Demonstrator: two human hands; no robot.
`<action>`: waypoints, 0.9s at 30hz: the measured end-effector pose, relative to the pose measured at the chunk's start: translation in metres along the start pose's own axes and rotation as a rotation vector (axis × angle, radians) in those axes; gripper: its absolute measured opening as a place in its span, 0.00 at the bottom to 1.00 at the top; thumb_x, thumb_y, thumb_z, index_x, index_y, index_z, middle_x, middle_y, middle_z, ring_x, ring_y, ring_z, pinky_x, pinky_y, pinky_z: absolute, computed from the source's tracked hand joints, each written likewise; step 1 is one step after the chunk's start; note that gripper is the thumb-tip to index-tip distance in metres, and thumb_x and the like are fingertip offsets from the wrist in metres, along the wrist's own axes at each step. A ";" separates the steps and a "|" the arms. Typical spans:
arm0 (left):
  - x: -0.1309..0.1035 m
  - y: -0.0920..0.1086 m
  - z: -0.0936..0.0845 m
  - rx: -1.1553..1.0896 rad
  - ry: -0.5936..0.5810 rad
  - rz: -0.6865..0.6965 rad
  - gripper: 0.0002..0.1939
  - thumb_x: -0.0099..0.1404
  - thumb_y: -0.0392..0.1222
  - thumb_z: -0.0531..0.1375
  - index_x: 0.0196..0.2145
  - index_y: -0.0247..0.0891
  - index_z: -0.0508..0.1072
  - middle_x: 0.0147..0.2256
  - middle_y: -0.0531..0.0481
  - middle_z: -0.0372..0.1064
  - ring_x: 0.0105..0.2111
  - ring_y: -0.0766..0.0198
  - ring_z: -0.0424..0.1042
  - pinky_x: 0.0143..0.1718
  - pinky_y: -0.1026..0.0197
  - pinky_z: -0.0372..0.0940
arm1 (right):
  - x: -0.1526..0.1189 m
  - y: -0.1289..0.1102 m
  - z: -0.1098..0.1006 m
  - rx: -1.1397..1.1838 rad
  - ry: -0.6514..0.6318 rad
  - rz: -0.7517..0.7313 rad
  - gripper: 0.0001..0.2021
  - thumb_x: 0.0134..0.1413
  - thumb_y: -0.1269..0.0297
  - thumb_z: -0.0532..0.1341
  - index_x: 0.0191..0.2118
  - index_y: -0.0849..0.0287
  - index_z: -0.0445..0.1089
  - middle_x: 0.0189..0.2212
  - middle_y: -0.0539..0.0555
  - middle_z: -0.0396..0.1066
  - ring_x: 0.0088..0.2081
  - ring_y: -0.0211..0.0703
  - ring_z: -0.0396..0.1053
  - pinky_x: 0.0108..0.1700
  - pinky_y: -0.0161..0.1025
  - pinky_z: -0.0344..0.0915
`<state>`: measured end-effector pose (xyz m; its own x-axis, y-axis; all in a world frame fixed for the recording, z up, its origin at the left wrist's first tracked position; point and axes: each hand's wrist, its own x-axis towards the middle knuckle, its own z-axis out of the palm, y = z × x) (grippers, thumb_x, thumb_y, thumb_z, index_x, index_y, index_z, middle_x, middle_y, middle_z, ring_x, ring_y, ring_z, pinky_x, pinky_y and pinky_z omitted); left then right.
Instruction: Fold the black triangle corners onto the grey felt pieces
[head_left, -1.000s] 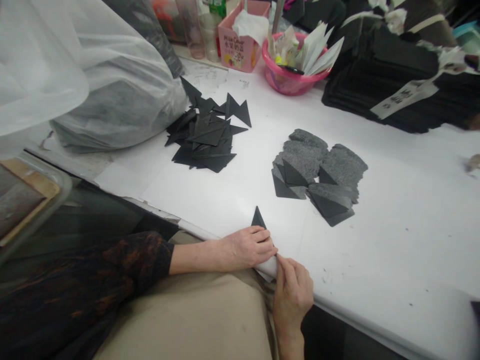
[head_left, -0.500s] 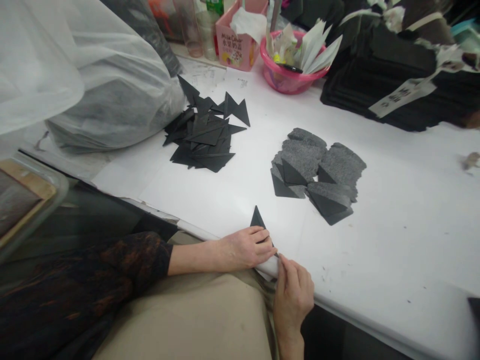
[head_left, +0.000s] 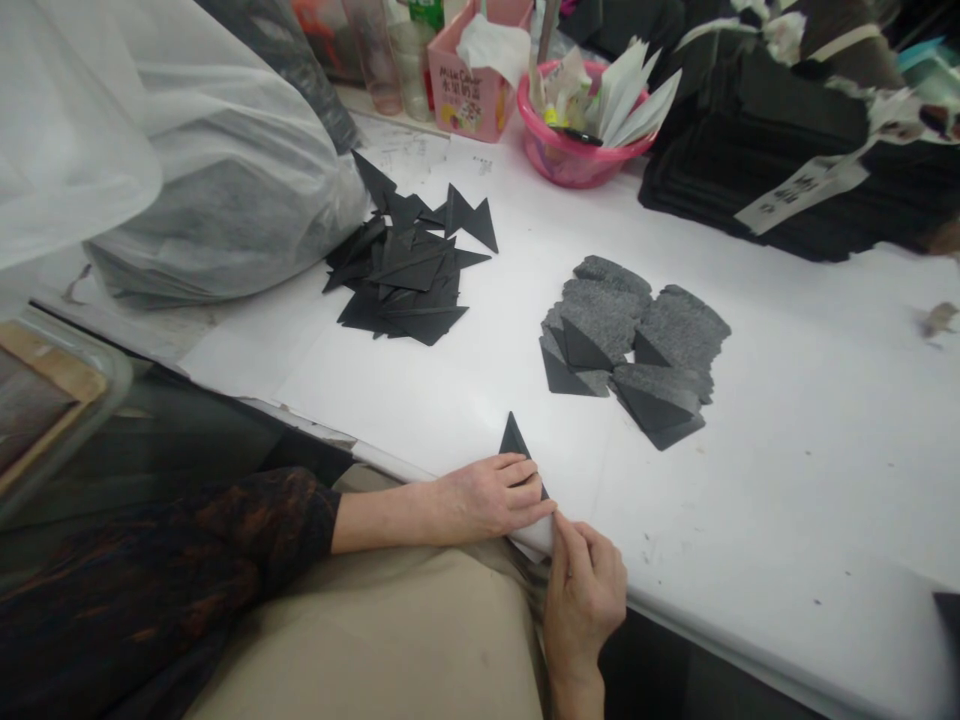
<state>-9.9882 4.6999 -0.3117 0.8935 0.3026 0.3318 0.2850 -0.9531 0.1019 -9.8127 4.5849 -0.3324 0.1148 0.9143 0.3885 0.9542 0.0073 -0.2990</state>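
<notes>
At the table's front edge lies a black triangular piece (head_left: 513, 436), its tip pointing away from me and its lower part covered by my fingers. My left hand (head_left: 491, 497) rests over it, fingers close together, holding it against the tabletop. My right hand (head_left: 585, 590) is closed in a pinch at the piece's near corner, touching the left fingertips. Beyond my hands, to the right, several grey rough-surfaced pieces (head_left: 606, 300) lie overlapped in rows with black triangles (head_left: 660, 408) among them. A loose pile of black triangular pieces (head_left: 412, 265) lies farther left.
A large translucent plastic bag (head_left: 232, 190) bulges at the left. Along the back stand a pink carton (head_left: 469, 100), a pink basin (head_left: 577, 165) holding papers and a pen, and a tied black stack (head_left: 765, 150) with a paper label. The white tabletop (head_left: 787, 480) carries small dark specks.
Both hands stay almost in place on the black triangular piece. The left fingers look slightly straighter, showing more of the piece's edge. The piles look the same.
</notes>
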 end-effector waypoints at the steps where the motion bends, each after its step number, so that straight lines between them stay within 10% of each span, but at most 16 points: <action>1: -0.001 0.000 0.000 0.005 0.001 0.000 0.13 0.70 0.36 0.56 0.51 0.34 0.69 0.46 0.42 0.70 0.50 0.57 0.68 0.55 0.53 0.65 | 0.000 0.000 0.000 0.000 0.001 0.005 0.08 0.58 0.68 0.62 0.43 0.57 0.74 0.34 0.54 0.72 0.37 0.39 0.68 0.40 0.38 0.62; 27: -0.001 -0.001 0.002 -0.041 -0.058 0.005 0.15 0.71 0.36 0.53 0.54 0.33 0.67 0.48 0.43 0.69 0.53 0.56 0.67 0.56 0.53 0.65 | 0.006 -0.002 -0.006 0.022 0.009 0.008 0.09 0.61 0.63 0.59 0.44 0.60 0.70 0.36 0.54 0.72 0.39 0.41 0.67 0.43 0.39 0.62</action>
<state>-9.9884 4.7002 -0.3138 0.9138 0.2965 0.2777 0.2671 -0.9536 0.1393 -9.8123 4.5883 -0.3242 0.1246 0.9105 0.3942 0.9470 0.0094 -0.3211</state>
